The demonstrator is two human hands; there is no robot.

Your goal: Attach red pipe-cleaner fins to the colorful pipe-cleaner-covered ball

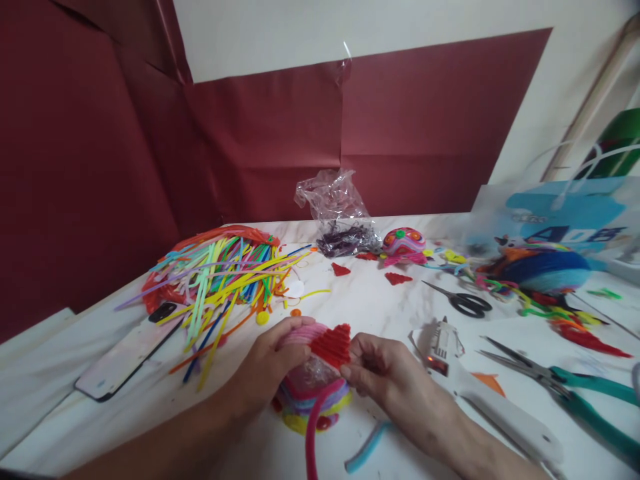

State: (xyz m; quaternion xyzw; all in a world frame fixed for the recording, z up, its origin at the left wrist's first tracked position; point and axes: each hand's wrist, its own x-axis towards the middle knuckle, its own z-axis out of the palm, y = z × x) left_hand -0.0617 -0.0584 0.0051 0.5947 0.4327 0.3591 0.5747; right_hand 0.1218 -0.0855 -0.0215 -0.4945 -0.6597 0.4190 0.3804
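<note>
Both my hands close on a small round craft piece point(310, 393) wound from coloured pipe cleaners, low in the middle of the white table point(370, 307). My left hand point(265, 370) cups its left side. My right hand point(385, 373) pinches a red fuzzy triangle point(333, 345) against the top of the piece. A pink pipe cleaner point(314, 433) curls down from the piece toward me. A light blue pipe cleaner point(369, 447) lies just below my right hand.
A heap of coloured pipe cleaners point(225, 273) and a phone point(133, 353) lie left. A white glue gun point(475, 393), green-handled pliers point(565, 387) and black scissors point(463, 301) lie right. A plastic bag point(340, 213), finished craft figures point(405, 243) and red triangles point(397, 278) sit farther back.
</note>
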